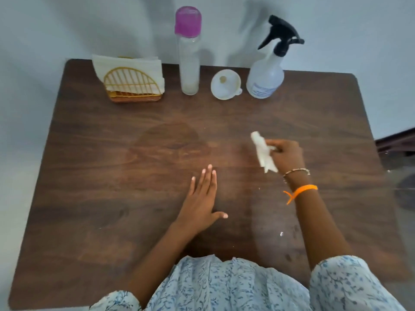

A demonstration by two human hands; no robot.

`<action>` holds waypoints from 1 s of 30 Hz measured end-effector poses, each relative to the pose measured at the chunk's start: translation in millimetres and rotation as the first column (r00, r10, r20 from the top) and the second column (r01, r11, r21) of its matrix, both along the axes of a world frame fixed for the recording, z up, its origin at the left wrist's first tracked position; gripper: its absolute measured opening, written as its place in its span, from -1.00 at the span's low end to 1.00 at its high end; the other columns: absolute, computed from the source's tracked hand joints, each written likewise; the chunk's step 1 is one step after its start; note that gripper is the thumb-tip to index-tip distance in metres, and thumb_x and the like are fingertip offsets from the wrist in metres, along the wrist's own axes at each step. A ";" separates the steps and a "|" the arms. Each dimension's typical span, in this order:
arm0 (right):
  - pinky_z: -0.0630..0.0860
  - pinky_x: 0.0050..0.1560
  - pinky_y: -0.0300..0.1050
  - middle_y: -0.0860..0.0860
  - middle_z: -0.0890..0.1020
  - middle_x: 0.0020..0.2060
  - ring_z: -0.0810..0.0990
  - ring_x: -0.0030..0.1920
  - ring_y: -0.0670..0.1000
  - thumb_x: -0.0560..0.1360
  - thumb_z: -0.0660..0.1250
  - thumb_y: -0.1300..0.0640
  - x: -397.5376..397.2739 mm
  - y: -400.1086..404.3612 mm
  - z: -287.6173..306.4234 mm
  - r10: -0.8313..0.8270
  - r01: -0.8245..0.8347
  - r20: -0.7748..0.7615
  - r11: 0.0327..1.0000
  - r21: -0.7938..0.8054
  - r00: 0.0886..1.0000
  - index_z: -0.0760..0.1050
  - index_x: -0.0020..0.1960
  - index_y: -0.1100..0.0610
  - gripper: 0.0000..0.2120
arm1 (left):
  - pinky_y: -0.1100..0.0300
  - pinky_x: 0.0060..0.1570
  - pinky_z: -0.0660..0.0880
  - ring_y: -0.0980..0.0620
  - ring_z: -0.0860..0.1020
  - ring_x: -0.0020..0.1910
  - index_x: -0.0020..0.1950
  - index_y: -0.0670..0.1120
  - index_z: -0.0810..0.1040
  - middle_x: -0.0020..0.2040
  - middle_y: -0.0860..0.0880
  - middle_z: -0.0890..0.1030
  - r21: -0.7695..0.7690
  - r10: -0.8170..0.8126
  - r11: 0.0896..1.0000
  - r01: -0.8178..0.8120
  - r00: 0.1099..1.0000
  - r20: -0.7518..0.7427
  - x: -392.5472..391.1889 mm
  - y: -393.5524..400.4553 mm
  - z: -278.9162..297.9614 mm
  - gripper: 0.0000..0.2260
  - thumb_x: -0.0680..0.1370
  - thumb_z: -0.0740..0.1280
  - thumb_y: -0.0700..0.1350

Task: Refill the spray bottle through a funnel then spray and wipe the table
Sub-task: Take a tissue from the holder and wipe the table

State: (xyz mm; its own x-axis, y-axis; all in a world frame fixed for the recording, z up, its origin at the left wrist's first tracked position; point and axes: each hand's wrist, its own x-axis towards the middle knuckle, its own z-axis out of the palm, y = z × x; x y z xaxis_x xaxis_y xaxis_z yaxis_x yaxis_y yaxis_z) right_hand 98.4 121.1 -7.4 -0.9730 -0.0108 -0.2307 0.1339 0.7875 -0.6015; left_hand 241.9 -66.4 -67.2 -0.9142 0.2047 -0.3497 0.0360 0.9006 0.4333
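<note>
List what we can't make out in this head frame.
- Spray bottle: label print too small and blurred to read; liquid level unclear through the translucent wall.
- Tall bottle with pink cap: contents uncertain, glass looks cloudy.
- Right hand: fingertips hidden behind the crumpled tissue it grips; whether the tissue touches the table cannot be told.
- Table's near edge: covered by the person's clothing.
- Dark object at the right edge: cut off, unidentifiable.
</note>
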 end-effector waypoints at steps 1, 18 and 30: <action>0.44 -0.12 -0.19 0.24 0.68 -0.08 0.62 0.00 0.06 0.41 0.29 0.30 -4.3 16.9 -4.2 -0.084 0.085 -0.021 0.995 0.045 0.996 0.62 0.07 0.15 -0.72 | -0.01 0.39 -0.37 -0.06 -0.42 0.43 0.44 -0.16 -0.39 0.42 -0.10 -0.46 -0.010 -0.027 1.000 0.027 1.000 0.015 1.8 3.9 -3.4 -0.06 0.47 0.20 0.27; 0.49 -0.01 0.09 -0.02 0.28 0.45 0.41 0.33 0.14 0.33 0.12 0.47 52.6 36.6 -58.1 -0.084 0.093 -0.045 0.961 0.260 0.995 0.29 0.41 0.04 -0.30 | 0.07 0.34 -0.47 0.00 -0.39 0.45 0.45 -0.11 -0.36 0.47 -0.06 -0.40 -0.121 -0.081 0.989 0.079 0.997 -0.015 5.1 5.5 -15.8 -0.10 0.39 -0.06 0.43; 0.54 0.00 0.06 0.04 0.33 0.41 0.40 0.35 0.13 0.30 0.15 0.52 78.5 42.4 -63.0 0.193 -0.180 -0.031 0.954 0.238 0.981 0.34 0.38 0.07 -0.30 | 0.09 0.34 -0.47 -0.01 -0.38 0.45 0.44 -0.10 -0.38 0.47 -0.06 -0.40 -0.084 -0.069 0.994 0.066 0.997 -0.031 6.7 3.5 -21.6 -0.09 0.38 -0.08 0.45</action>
State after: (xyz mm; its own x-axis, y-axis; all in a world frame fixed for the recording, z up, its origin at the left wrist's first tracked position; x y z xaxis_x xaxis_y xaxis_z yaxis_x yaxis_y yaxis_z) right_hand 176.9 163.5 -70.3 -0.9697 -0.1450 -0.1965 -0.0557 0.9147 -0.4002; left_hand 248.6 -62.9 -88.8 -0.9109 0.2379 -0.3372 0.1114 0.9285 0.3543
